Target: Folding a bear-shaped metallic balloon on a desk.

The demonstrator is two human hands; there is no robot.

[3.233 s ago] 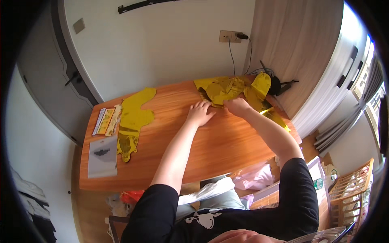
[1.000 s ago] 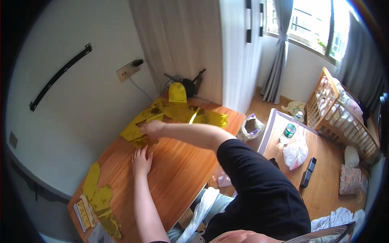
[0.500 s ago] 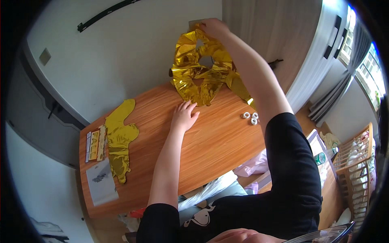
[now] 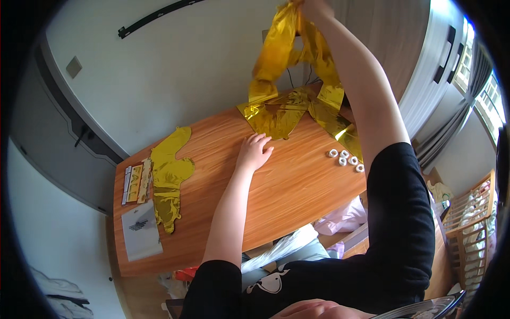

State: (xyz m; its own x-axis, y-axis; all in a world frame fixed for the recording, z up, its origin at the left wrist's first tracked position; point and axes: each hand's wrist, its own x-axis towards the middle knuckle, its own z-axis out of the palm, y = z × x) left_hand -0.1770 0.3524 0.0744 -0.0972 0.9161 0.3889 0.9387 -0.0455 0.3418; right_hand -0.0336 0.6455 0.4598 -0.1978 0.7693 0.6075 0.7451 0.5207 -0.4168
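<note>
My right hand (image 4: pixel 313 8) is raised high at the top edge and grips a crumpled gold foil balloon (image 4: pixel 276 53) that hangs down from it. More gold foil balloons (image 4: pixel 279 117) lie flat on the far side of the wooden table (image 4: pixel 297 186), under the hanging one. My left hand (image 4: pixel 254 151) rests palm down on the table with fingers spread, just in front of that flat foil. Several small white rings (image 4: pixel 345 158) lie to the right of it.
A yellow foil balloon (image 4: pixel 169 178) lies flat at the table's left end, beside a strip of small packets (image 4: pixel 135 183) and a clear plastic bag (image 4: pixel 141 231). A white wall with a socket stands behind the table. A wooden cot (image 4: pixel 467 223) is at the right.
My right hand has lifted the gold foil balloon from the table up high above it. My left hand has stayed flat on the table.
</note>
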